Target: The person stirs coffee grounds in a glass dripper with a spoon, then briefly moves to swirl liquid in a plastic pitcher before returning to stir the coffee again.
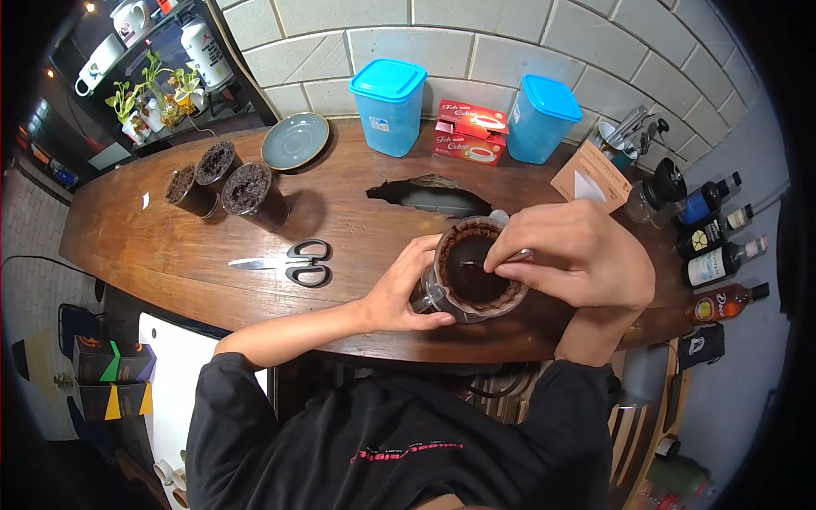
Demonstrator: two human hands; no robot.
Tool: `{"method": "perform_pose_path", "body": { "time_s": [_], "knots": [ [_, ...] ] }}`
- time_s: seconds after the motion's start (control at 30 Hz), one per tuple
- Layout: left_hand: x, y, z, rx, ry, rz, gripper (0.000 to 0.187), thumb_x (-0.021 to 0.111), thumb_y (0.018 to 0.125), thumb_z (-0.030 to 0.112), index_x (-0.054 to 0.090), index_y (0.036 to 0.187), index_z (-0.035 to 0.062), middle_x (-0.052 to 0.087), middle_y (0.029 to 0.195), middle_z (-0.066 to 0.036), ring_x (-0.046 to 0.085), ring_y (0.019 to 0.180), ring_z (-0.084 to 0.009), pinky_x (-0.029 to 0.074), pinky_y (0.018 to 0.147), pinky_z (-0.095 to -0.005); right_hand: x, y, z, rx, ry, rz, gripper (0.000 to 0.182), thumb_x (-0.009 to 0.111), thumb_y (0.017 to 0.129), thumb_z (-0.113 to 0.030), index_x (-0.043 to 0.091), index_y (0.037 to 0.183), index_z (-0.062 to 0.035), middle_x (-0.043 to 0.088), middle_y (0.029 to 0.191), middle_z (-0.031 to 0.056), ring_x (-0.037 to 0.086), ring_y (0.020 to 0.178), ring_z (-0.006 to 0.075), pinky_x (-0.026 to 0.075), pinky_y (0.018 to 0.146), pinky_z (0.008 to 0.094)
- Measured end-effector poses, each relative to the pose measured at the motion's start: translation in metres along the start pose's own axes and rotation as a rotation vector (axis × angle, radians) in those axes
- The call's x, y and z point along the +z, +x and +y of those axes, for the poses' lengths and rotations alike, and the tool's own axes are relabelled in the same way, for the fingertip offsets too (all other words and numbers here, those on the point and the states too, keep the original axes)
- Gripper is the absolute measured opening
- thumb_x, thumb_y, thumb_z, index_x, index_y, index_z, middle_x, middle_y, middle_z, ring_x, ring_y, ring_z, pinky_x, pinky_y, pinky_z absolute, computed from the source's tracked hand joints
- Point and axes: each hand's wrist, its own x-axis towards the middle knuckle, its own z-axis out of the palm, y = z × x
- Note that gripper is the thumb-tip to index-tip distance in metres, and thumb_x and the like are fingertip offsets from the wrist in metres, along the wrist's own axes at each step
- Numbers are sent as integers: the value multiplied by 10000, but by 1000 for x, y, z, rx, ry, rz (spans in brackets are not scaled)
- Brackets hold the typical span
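Note:
A clear container (435, 293) with dark brown contents (476, 280) stands near the front edge of the wooden counter. Brown residue rings its inner rim. My left hand (404, 289) is wrapped around the container's left side, fingers and thumb against the wall. Over the opening, my right hand (578, 255) pinches a thin metal utensil (520, 255), whose lower part reaches the dark contents. Most of the utensil is hidden by my fingers. Black-handled scissors (306, 263) lie to the left of my left hand.
Dark-filled cups (253, 200) and a grey plate (295, 141) are at the left back. Blue-lidded containers (389, 110), red boxes (470, 132) and a brown carton (592, 177) line the back. A jagged hole (433, 197) opens behind the container. Bottles (714, 263) stand at right.

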Motion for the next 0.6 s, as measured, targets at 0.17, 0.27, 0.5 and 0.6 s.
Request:
{"method": "perform_pose_path", "body": {
  "time_s": [0.17,0.27,0.5,0.6],
  "knots": [
    [-1,1,5,-29,11,-29,823,843,746,309,432,1392,8,367,1482,-240,381,1376,-418,340,1127,-513,-1,-1,-2,50,-12,-10,137,672,859,-80,664,971,-2,659,828,138,657,724,332,514,636,375],
    [-3,1,4,-29,2,-37,828,845,747,315,429,1395,11,366,1482,-244,375,1381,-420,345,1126,-507,-4,-2,-5,52,-23,-40,141,683,849,-64,665,974,-1,667,831,138,665,731,328,521,639,376],
    [-4,-1,3,-25,16,-50,814,848,755,307,433,1381,-5,336,1493,-257,367,1391,-428,350,1127,-498,-5,-4,-4,72,-16,-10,136,700,833,-16,668,964,-3,688,842,135,688,736,305,541,625,361],
    [-4,0,1,3,41,-54,963,855,732,341,354,1458,-46,352,1473,-258,368,1378,-421,332,1129,-480,-6,-3,-3,37,6,4,130,700,835,-19,670,960,0,691,852,136,690,746,306,542,637,360]
  ]
}}
